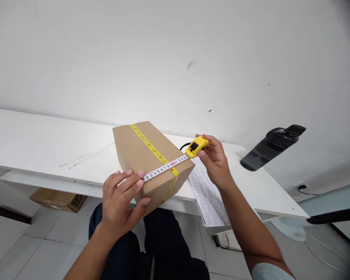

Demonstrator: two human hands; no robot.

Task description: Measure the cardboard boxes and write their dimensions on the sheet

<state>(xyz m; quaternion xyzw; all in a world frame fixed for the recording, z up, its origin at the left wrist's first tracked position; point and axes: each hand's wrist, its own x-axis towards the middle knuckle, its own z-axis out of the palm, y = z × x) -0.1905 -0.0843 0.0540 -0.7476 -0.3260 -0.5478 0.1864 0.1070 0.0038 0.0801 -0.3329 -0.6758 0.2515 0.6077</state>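
Note:
A brown cardboard box (pixel 157 146) sits tilted at the front edge of the white table, with yellow printed tape (pixel 147 142) along its top and down its near side. Across the top, close to the near edge, stretches the metal blade of a yellow tape measure (pixel 198 145). My right hand (pixel 217 161) grips the yellow case at the box's right edge, thumb below and fingers behind. At the left edge, my left hand (pixel 121 200) presses the blade's end with its fingertips, and its thumb rests against the box's side. The very tip of the blade is hidden under those fingers.
On the white table (pixel 46 142), written papers (pixel 210 194) lie right of the box, partly under my right forearm. A dark water bottle (pixel 271 147) stands farther right. Another cardboard box (pixel 58 199) is under the table at left. A white wall rises behind.

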